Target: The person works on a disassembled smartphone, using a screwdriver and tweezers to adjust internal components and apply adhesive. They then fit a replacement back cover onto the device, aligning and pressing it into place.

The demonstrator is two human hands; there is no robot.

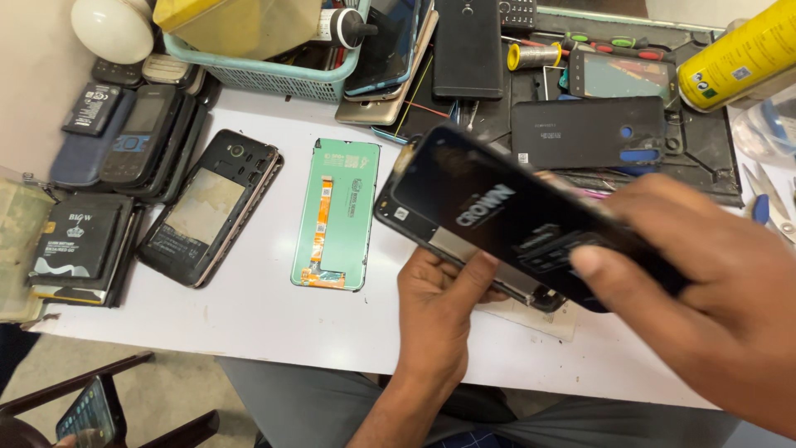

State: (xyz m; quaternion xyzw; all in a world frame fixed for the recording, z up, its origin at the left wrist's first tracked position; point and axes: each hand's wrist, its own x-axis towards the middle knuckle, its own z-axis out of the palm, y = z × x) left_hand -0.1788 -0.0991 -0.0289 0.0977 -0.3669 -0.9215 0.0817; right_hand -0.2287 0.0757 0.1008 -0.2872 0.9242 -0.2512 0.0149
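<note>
Head view. A dark phone body (464, 249) is supported from below by the left hand (435, 323), whose fingers are curled up around its near edge, so that it is held tilted above the white table (274, 323) in front of the person. A glossy black back cover (506, 216) is held over the phone body by the right hand (713, 290), thumb pressed on top and fingers underneath; the panel is thus clamped at its right end and angled across the phone, probably so that the two parts can be matched, though motion blur leaves their contact uncertain. Beside them, flat on the table, lies a green display panel (336, 214) with its orange flex cable upward, and farther left an opened phone frame (211, 207). A teal basket (274, 79) and a yellow spray can (738, 58) stand along the far edge.
</note>
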